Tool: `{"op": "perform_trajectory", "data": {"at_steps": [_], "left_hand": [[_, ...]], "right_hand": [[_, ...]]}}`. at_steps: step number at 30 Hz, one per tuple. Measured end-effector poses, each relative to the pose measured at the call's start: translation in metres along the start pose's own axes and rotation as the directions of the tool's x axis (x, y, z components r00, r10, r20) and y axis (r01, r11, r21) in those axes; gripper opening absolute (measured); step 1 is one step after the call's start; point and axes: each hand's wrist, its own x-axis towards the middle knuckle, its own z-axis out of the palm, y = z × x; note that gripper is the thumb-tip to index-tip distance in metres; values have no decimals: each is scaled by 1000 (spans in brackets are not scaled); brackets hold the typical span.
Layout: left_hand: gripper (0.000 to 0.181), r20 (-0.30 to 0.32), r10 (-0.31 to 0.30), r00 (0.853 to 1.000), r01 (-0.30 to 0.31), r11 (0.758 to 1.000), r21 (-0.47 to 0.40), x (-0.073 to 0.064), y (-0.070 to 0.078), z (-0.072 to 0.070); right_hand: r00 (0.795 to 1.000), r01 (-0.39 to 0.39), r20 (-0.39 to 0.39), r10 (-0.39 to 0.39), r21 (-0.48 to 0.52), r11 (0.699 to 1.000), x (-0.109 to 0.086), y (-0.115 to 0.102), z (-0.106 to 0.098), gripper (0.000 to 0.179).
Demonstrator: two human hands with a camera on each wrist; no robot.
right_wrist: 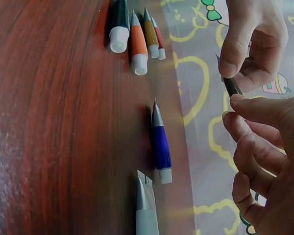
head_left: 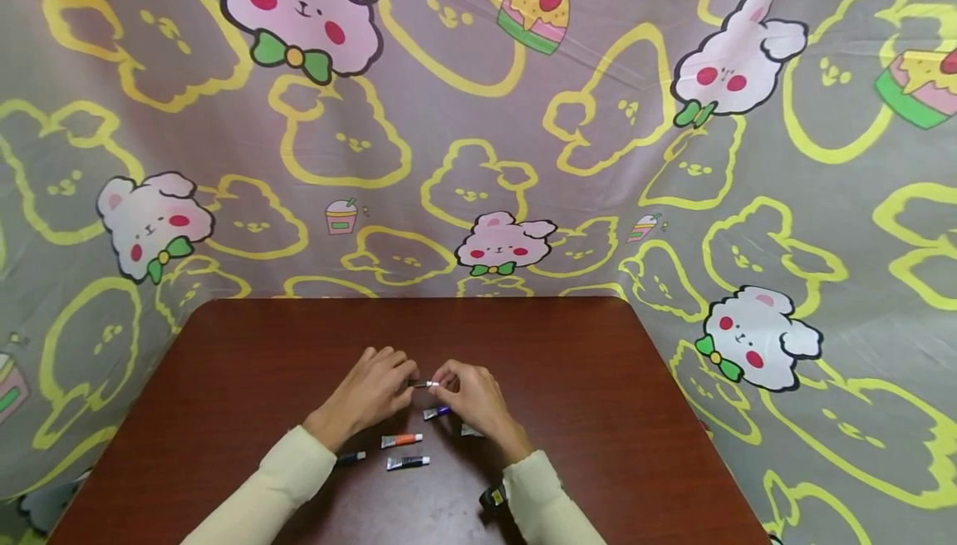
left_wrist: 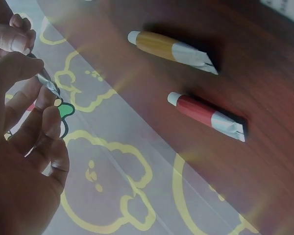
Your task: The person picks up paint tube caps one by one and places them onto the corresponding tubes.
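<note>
Above the middle of the table, a small dark paint tube [head_left: 426, 384] with a white cap is pinched between both hands. The left hand [head_left: 374, 387] pinches its foil end between thumb and finger, while the right hand [head_left: 474, 400] holds the cap end. A dark label shows on the tube [right_wrist: 231, 86] in the right wrist view. Close below the hands lies a violet-blue tube [head_left: 436, 414]. Partly behind the right hand is a pale tube [head_left: 471, 430], seen larger as a white tube [right_wrist: 147, 220] in the right wrist view.
Nearer the body lie an orange tube [head_left: 402, 440], a black tube [head_left: 408, 463] and a dark tube [head_left: 351, 457] partly behind the left arm. The left wrist view shows an ochre tube [left_wrist: 154, 43] and a red tube [left_wrist: 196, 110]. A patterned curtain [head_left: 419, 146] surrounds the brown table [head_left: 598, 412].
</note>
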Motion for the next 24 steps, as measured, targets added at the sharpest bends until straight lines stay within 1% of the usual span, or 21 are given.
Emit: {"op": "perform_trajectory", "data": {"at_steps": [9,14,16,21,24], "left_hand": [[25,-11,9,1000,-9,1000,0,-8,2,0],[27,-43,28,999,-28,1000,2,-11,1,1],[28,-52,32,998,-32,999,-6,-12,1,1],[29,-52,19,998,-22,999,-44,-14,2,-1],[28,-61,12,998,-16,998,-67,-15,3,-2]], "right_hand": [[999,30,24,-30,-1,1000,0,-3,3,8],[997,69,38,-70,5,998,-1,-3,3,6],[996,82,47,-82,9,997,-1,-3,2,9],[994,88,70,-89,13,996,-2,-4,0,16],[993,96,67,-97,8,995,-2,-5,-1,21]]}}
